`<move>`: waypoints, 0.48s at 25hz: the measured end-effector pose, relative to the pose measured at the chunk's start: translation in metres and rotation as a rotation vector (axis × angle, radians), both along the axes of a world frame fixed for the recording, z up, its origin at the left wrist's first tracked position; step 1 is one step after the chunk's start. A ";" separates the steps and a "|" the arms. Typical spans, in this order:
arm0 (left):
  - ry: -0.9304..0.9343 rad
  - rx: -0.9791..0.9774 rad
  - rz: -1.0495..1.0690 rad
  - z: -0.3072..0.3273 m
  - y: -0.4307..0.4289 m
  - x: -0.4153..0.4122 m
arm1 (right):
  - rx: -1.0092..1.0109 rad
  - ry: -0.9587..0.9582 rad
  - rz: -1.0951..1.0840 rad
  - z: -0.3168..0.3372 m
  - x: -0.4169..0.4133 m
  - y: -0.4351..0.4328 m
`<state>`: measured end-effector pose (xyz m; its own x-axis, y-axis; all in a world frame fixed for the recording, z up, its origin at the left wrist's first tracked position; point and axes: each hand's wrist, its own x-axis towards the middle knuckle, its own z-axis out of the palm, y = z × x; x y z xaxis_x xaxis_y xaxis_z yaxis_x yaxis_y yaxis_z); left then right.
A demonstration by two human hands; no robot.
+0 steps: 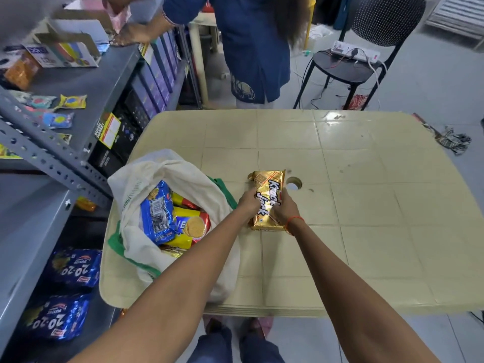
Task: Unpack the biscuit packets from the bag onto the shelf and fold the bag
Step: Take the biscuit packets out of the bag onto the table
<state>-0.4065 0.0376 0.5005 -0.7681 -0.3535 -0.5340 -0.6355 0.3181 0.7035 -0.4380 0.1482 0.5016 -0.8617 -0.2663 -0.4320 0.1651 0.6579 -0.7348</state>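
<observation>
A gold Krack Jack biscuit packet (269,184) lies on the beige table (366,205), just left of the table's centre hole. My left hand (248,203) grips its left edge and my right hand (285,208) grips its right edge. A white cloth bag with green trim (146,174) stands open at the table's left edge. Inside it lie a blue biscuit packet (157,213), a yellow and red packet (192,226) and other packets partly hidden under my left forearm.
A grey metal shelf rack (52,158) stands to the left, with blue 20-20 packets (70,268) low down and small packets and boxes higher up. A person in blue (251,48) stands beyond the table. A black chair (366,61) holds a power strip.
</observation>
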 end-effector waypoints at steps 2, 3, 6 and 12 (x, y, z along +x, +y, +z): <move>0.009 -0.010 0.011 0.010 -0.001 0.003 | -0.002 0.038 -0.041 0.002 0.004 -0.005; 0.036 -0.030 0.054 0.017 -0.002 0.007 | 0.010 0.081 -0.078 0.005 0.005 -0.010; 0.201 -0.060 0.250 0.040 -0.018 0.030 | 0.006 0.193 -0.092 0.027 0.017 -0.039; 0.367 -0.433 0.580 0.052 -0.108 0.111 | -0.268 0.033 0.208 0.050 0.069 -0.126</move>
<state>-0.2951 -0.0707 0.5525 -0.4991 -0.8665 -0.0083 -0.5354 0.3008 0.7892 -0.3692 0.0219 0.5519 -0.7894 -0.5381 -0.2955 0.0206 0.4578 -0.8888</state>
